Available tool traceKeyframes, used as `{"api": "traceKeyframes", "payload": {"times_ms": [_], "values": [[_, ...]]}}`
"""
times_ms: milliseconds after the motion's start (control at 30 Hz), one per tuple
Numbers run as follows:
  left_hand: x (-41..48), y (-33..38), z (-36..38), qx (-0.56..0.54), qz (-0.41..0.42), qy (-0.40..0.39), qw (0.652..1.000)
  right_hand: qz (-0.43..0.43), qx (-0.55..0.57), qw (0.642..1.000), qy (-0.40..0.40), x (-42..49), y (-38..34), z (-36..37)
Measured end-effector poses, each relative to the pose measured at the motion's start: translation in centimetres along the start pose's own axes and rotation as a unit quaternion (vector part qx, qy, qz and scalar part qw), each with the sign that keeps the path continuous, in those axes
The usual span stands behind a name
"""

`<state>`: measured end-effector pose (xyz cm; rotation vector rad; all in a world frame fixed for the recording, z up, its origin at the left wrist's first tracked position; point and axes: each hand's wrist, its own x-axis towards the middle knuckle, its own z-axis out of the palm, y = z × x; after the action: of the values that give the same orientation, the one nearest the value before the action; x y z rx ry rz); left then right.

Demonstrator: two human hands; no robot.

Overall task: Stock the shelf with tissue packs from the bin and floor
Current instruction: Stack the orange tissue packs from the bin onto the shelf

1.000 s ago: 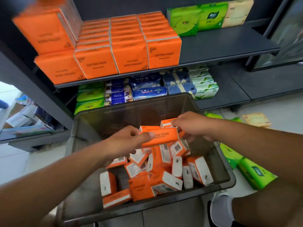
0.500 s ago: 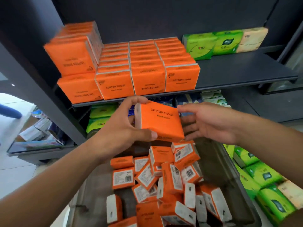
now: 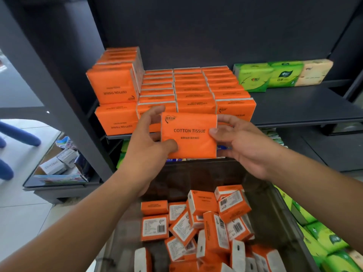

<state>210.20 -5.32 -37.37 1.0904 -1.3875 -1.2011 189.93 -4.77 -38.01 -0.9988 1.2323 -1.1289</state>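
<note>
An orange "COTTON TISSUE" pack (image 3: 189,134) is held upright in front of the shelf edge, its label facing me. My left hand (image 3: 149,148) grips its left side, thumb on the front. My right hand (image 3: 241,144) pinches its right side. Behind it, rows of orange packs (image 3: 192,93) fill the dark shelf (image 3: 294,107), with a second layer stacked at the left (image 3: 114,85). Below my hands, the grey bin (image 3: 279,213) holds several loose orange packs (image 3: 196,226).
Green and beige packs (image 3: 280,74) stand at the back right of the shelf. More green packs (image 3: 324,238) lie on the floor right of the bin. A lower shelf at left holds boxes (image 3: 60,163). A dark upright post (image 3: 59,91) frames the shelf's left side.
The pack has risen from the bin up to the shelf edge. My right hand, reaching before, now holds its right side, and the label has turned to face me.
</note>
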Motion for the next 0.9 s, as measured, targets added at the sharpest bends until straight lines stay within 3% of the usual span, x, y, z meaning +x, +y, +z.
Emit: {"api": "traceKeyframes", "payload": {"times_ms": [233, 400, 533, 900], "values": [[1.2, 1.5, -3.5, 0.019, 0.045, 0.124, 0.991, -0.059, -0.005, 0.998, 0.019, 1.8, -1.4, 5.0], [1.9, 2.8, -6.6, 0.197, 0.134, 0.215, 0.947, -0.095, -0.008, 0.995, 0.032, 4.8, -3.4, 10.7], [2.9, 2.4, -8.5, 0.280, 0.153, 0.253, 0.913, -0.119, -0.026, 0.992, 0.028, 7.4, -4.5, 14.7], [5.7, 0.2, -11.4, 0.488, 0.059, 0.100, 0.865, -0.122, -0.066, 0.988, 0.063, 12.6, -4.0, 18.7]]}}
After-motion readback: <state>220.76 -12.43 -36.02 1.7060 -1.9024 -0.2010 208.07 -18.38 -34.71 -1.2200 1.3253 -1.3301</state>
